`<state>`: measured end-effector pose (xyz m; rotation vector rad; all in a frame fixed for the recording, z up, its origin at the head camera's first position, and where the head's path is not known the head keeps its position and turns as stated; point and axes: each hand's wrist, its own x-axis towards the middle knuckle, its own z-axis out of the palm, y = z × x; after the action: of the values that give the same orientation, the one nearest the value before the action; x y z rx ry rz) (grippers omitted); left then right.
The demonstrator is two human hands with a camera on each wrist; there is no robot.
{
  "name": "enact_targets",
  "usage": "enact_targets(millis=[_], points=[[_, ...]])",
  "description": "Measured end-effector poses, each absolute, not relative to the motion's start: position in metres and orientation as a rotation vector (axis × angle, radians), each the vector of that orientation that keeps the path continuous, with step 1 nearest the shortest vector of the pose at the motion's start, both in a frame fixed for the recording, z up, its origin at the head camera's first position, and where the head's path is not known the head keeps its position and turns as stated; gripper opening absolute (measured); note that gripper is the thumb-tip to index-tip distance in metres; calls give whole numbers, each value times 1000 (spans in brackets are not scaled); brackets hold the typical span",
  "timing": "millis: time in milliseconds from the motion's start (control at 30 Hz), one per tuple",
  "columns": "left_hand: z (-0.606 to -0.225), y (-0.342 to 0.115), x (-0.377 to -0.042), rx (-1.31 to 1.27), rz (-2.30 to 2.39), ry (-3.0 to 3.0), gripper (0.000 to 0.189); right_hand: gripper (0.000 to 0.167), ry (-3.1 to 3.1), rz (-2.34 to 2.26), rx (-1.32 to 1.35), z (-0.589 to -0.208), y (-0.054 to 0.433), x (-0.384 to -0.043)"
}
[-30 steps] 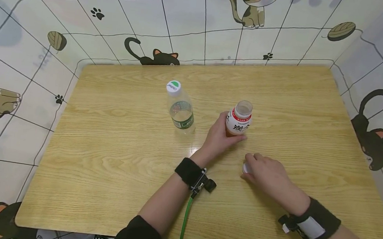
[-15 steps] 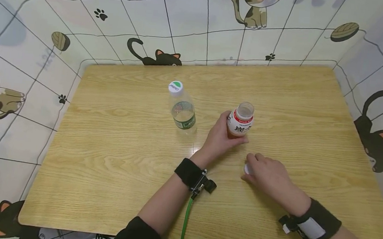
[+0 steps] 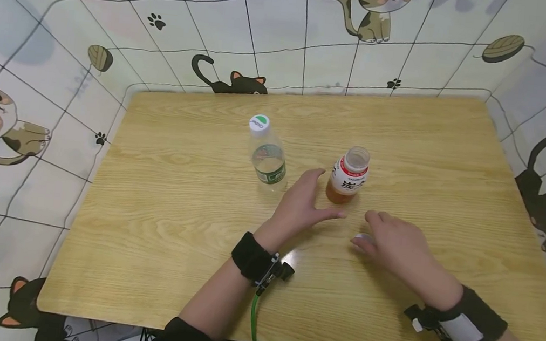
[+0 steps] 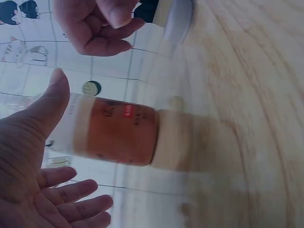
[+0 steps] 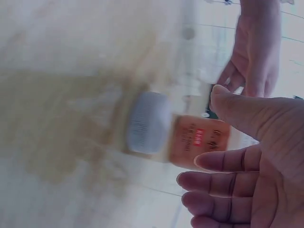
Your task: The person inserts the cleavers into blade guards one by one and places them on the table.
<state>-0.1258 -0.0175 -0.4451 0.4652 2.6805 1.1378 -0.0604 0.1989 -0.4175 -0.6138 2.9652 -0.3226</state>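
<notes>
"First, where is the amber bottle (image 3: 348,178)?"

"Upright on the worktop (image 3: 175,227), right of its middle. Mouth uncapped; white label with a red band; amber liquid visible below the label."

"State of the left hand (image 3: 301,203)?"

"On the bottle's left and near side, thumb and fingers spread. Grip wide, just beside the bottle, apart from it."

"And the right hand (image 3: 398,244)?"

"Nearer than the bottle and to its right. Grip wide, thumb well apart from the fingers. White cap (image 5: 149,122) rests on the worktop just beside the fingertips, apart from them."

"Other items?"

"Clear bottle (image 3: 269,156), green label, capped, upright, to the left of the amber one. Black strap (image 3: 252,257) on the left wrist, green cable (image 3: 254,320) attached. Cat-patterned wall (image 3: 275,30) along the far edge."
</notes>
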Motion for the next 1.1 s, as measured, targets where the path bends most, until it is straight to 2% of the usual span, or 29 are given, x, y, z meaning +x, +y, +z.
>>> enact_targets(millis=[200, 433, 600, 700, 900, 1100], points=[[-429, -44, -107, 511, 1086, 2784, 78, 49, 3018, -399, -662, -399, 194, -64], [-423, -84, -86, 608, 1293, 3020, 44, 45, 3082, -504, -782, -377, 182, -67], [-426, -111, -88, 488, 1426, 3146, 28, 42, 3058, -559, -794, -361, 171, -71], [-427, -123, -91, 343, 1419, 3160, 40, 37, 3066, -612, -846, -353, 162, -77], [-435, -134, -101, 113, 1374, 3002, 85, 31, 3067, -687, -968, -339, 141, -95], [-449, -133, -119, 111, 1455, 2859, 102, 36, 3049, -654, -962, -328, 122, -108]])
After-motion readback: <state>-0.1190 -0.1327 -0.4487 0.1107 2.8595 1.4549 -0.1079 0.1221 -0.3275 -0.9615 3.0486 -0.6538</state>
